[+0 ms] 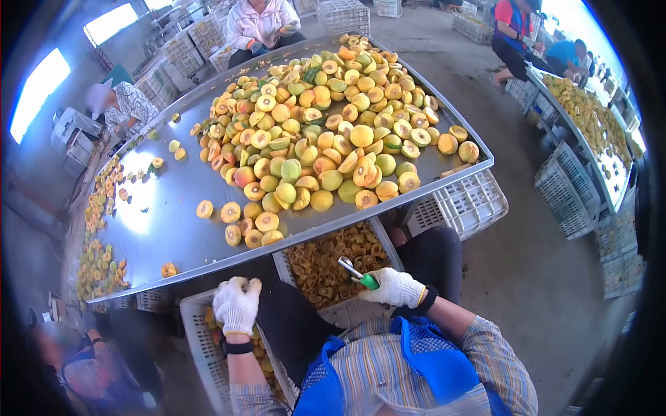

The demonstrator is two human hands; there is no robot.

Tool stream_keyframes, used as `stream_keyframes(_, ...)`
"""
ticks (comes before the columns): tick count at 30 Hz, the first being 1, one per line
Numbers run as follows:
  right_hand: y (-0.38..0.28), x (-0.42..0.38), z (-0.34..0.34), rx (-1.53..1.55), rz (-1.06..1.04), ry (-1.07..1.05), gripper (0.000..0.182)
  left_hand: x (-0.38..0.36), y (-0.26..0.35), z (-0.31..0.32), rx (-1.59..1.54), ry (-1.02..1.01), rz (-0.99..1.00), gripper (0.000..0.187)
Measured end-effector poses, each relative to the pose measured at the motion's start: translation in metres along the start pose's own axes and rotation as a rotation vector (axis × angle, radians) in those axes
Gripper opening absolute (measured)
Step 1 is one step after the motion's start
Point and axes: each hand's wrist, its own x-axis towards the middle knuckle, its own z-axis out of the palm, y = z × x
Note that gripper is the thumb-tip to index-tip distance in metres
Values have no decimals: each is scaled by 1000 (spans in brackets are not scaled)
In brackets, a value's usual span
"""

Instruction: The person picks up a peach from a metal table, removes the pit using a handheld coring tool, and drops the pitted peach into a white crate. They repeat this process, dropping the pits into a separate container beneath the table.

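Note:
My right hand (394, 288), in a white knit glove, is wrapped round the green handle of a pitting spoon (347, 264) with a metal loop-like tip. Below that tip sits a crate of brown-orange pits and scraps (329, 267). My left hand (236, 304), gloved the same way, is closed with its fingers curled; anything inside them is hidden. It hovers over the edge of a white crate (198, 340) holding yellow fruit pieces (262, 357). Many halved yellow peaches (321, 201) are heaped on the metal table (166, 232), several with pits showing.
The table's raised rim runs just ahead of my knees. An upturned white crate (468, 204) stands at the right under its corner. People sit at the far side (263, 24), the left (128, 104) and lower left (87, 360). Another fruit-covered table (586, 114) stands right.

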Motion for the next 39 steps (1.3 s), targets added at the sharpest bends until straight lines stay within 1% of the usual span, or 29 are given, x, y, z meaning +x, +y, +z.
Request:
stream_keyframes(1, 2, 4, 0, 2, -6, 0, 44, 1, 5, -6, 151, 149, 6, 28)
stream_keyframes(3, 4, 12, 4, -216, -128, 16, 39, 17, 26, -9, -46, 207, 89, 27)
stream_keyframes(4, 3, 12, 4, -198, -146, 12, 37, 30, 45, -1, -155, 267, 233, 25)
stream_keyframes(5, -13, 4, -2, -178, -17, -54, 37, 40, 74, 4, -225, 329, 351, 23)
stream_keyframes(6, -1, 11, 2, -216, -98, -16, 37, 53, 97, 9, -305, 200, 423, 23)
stream_keyframes(7, 12, 18, 7, -253, -176, 28, 36, 65, 123, 21, -343, 255, 535, 22)
stream_keyframes(9, 2, 11, 1, -170, -98, -5, 38, 99, 159, 53, -247, 1, 607, 31)
stream_keyframes(10, 17, 18, 6, -115, -186, 24, 38, 112, 171, 65, -145, -113, 541, 37)
stream_keyframes(12, 11, 7, -14, -161, -142, 33, 40, 132, 193, 76, -19, -279, 467, 51)
stream_keyframes(13, 6, 8, -1, -117, -214, 1, 42, 135, 195, 72, 16, -341, 432, 58)
stream_keyframes(14, -3, -2, -6, -74, -187, -3, 41, 139, 198, 70, -67, -362, 430, 62)
stream_keyframes(15, 21, 18, 9, -35, -259, 84, 39, 142, 203, 64, -33, -389, 425, 68)
stream_keyframes(17, 30, 33, 13, -29, -192, 47, 38, 141, 211, 64, 83, -349, 406, 78)
stream_keyframes(19, 26, 28, 12, 5, -250, 119, 39, 146, 207, 76, 60, -358, 399, 74)
stream_keyframes(21, 26, 25, 14, 33, -284, 159, 39, 145, 195, 76, -29, -309, 477, 60)
stream_keyframes(23, 30, 21, 16, 61, -313, 202, 38, 141, 175, 56, -933, -590, 97, 44)
stream_keyframes(24, 33, 25, 15, 54, -310, 206, 38, 142, 162, 47, -1222, -686, 10, 35)
stream_keyframes(25, 34, 26, 15, 45, -308, 210, 38, 136, 152, 36, -1494, -710, -34, 36)
stream_keyframes(27, 22, 14, 10, 71, -259, 171, 36, 106, 146, 20, -1831, -532, -158, 31)
stream_keyframes(28, 18, 11, 9, 73, -276, 179, 35, 95, 144, 13, -1835, -532, -155, 31)
stream_keyframes(30, 4, -8, 4, 94, -287, 160, 34, 75, 138, 8, -2048, -377, -200, 41)
stream_keyframes(31, 1, -11, 4, -59, -365, 240, 34, 67, 136, 13, -2137, -429, -194, 42)
stream_keyframes(32, 1, -8, 6, -23, -288, 187, 34, 58, 133, 18, -2218, -446, -209, 44)
stream_keyframes(33, -2, -16, 4, -88, -409, 316, 37, 43, 144, 8, -2310, -429, -352, 56)
stream_keyframes(34, -10, -17, 1, -152, -335, 326, 38, 41, 139, 21, -2341, -587, -305, 56)
stream_keyframes(35, -17, -22, -2, -148, -312, 353, 39, 35, 137, 34, -2350, -562, -399, 49)
stream_keyframes(36, -27, -30, -7, -196, -226, 359, 45, 32, 141, 38, -2389, -617, -352, 42)
stream_keyframes(37, -40, -36, -5, -238, -238, 420, 53, 24, 147, 19, -2332, -577, -435, 41)
stream_keyframes(39, -40, -35, -5, -291, -261, 454, 56, 12, 152, 11, -2194, -599, -384, 53)
